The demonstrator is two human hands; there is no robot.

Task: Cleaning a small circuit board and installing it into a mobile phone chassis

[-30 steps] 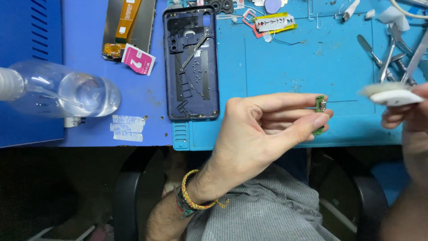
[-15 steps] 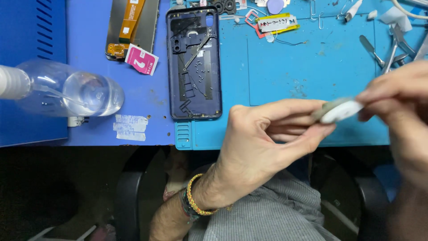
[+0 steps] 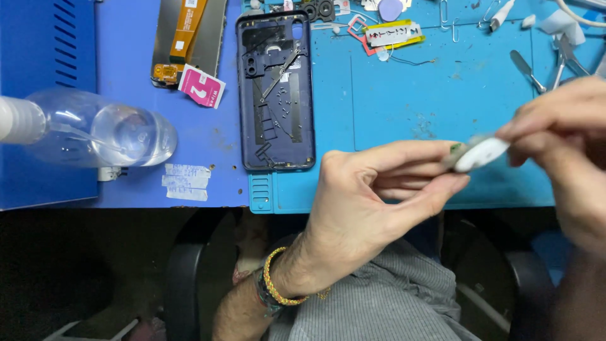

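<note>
Left hand (image 3: 372, 202): pinches a tiny green part (image 3: 454, 149) at its fingertips.
Right hand (image 3: 562, 145): holds a white pad (image 3: 481, 155), touching the part from the right.
Where: over the blue mat's (image 3: 404, 95) front edge.

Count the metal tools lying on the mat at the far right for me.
2 that I can make out: a flat-bladed metal tool and tweezers just right of it, both above the right hand. More may be hidden by that hand or beyond the picture's edge.

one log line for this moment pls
left hand: pinches small green part | right hand: presses white pad on it | phone back shell: lying on mat
</note>
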